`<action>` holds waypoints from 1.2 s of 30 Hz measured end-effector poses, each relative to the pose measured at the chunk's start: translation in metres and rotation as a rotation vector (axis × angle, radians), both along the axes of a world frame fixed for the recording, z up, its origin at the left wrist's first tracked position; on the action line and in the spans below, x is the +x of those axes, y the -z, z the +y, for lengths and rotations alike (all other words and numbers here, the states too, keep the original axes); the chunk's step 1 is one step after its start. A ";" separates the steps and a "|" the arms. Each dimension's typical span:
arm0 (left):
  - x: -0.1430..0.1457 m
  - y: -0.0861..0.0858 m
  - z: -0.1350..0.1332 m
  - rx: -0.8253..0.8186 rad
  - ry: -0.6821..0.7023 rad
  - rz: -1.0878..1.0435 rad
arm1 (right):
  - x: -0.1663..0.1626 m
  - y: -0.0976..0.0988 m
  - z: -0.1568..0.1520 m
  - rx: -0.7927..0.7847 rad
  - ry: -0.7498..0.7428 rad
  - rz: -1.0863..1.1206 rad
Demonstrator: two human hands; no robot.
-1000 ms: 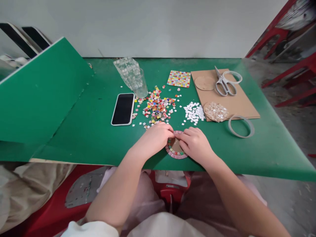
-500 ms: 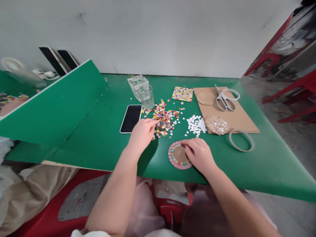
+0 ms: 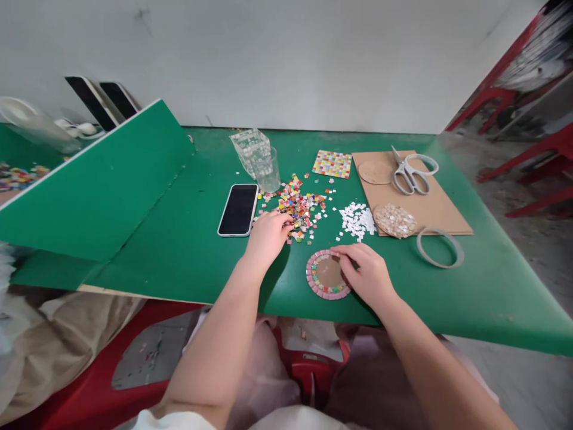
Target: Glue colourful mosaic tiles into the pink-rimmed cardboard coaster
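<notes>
Your left hand [image 3: 267,239] bends over coloured tiles [image 3: 299,202], grip indeterminable; right hand [image 3: 370,270], half-spread, touches disc [image 3: 327,273] at its left.

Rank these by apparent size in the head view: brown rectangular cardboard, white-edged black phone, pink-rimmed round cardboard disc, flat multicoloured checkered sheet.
1. Brown rectangular cardboard
2. Pink-rimmed round cardboard disc and white-edged black phone: too alike to rank
3. Flat multicoloured checkered sheet

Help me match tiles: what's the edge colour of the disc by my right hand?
The disc's edge is pink; see head view.
</notes>
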State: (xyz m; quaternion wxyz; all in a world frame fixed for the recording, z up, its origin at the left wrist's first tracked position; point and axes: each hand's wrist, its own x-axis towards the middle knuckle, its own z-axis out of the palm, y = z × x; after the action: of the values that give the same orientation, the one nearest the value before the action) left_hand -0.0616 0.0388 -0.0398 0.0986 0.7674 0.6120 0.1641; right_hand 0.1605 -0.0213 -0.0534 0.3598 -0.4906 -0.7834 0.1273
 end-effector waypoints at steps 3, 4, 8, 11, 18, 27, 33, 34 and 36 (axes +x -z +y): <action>0.000 0.000 0.000 -0.012 -0.010 -0.058 | 0.004 -0.002 0.000 -0.033 0.084 0.130; 0.000 0.000 0.000 -0.019 -0.013 -0.082 | 0.005 -0.002 0.000 -0.042 0.109 0.156; 0.003 -0.001 -0.002 -0.058 -0.025 -0.195 | 0.008 -0.006 0.000 -0.071 0.159 0.210; 0.005 -0.003 -0.004 -0.090 -0.059 -0.254 | 0.009 -0.007 0.000 -0.099 0.174 0.230; 0.004 -0.008 -0.006 -0.025 -0.095 -0.279 | 0.008 -0.005 -0.001 -0.088 0.144 0.210; 0.004 -0.004 -0.004 0.044 -0.119 -0.254 | 0.007 0.000 0.000 -0.044 0.102 0.177; 0.009 0.001 -0.003 0.132 -0.049 -0.159 | 0.007 0.000 -0.001 -0.036 0.094 0.168; 0.010 0.001 -0.003 0.132 -0.043 -0.145 | 0.006 0.000 -0.001 -0.034 0.091 0.167; 0.011 0.001 -0.003 0.142 -0.061 -0.116 | 0.006 0.000 -0.001 -0.027 0.086 0.164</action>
State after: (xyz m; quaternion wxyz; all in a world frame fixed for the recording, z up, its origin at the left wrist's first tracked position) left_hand -0.0507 0.0359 -0.0412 0.0742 0.7427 0.6151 0.2541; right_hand 0.1668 -0.0218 -0.0536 0.4213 -0.5166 -0.7276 0.1623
